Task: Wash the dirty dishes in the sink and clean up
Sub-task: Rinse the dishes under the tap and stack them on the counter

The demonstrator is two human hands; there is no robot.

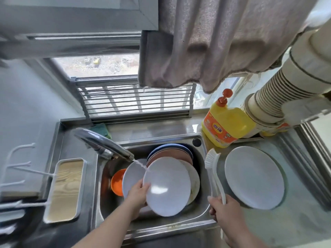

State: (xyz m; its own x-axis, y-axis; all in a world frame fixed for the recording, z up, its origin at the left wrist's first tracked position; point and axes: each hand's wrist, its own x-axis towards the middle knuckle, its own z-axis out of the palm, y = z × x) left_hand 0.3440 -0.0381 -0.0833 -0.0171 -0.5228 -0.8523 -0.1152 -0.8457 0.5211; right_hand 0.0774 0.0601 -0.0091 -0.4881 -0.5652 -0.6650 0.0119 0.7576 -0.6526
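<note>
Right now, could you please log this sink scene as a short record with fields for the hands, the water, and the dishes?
left hand: left hand grips the white plate by its rim, tilted over the sink
right hand: right hand holds the dish brush by its handle, bristles up, off the plate
water: running from the faucet onto the held plate's upper edge
in sink: orange bowl, stacked plates
on counter: white plate at right, yellow detergent bottle

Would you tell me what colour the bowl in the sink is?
Orange; the bowl shows in the head view.
</note>
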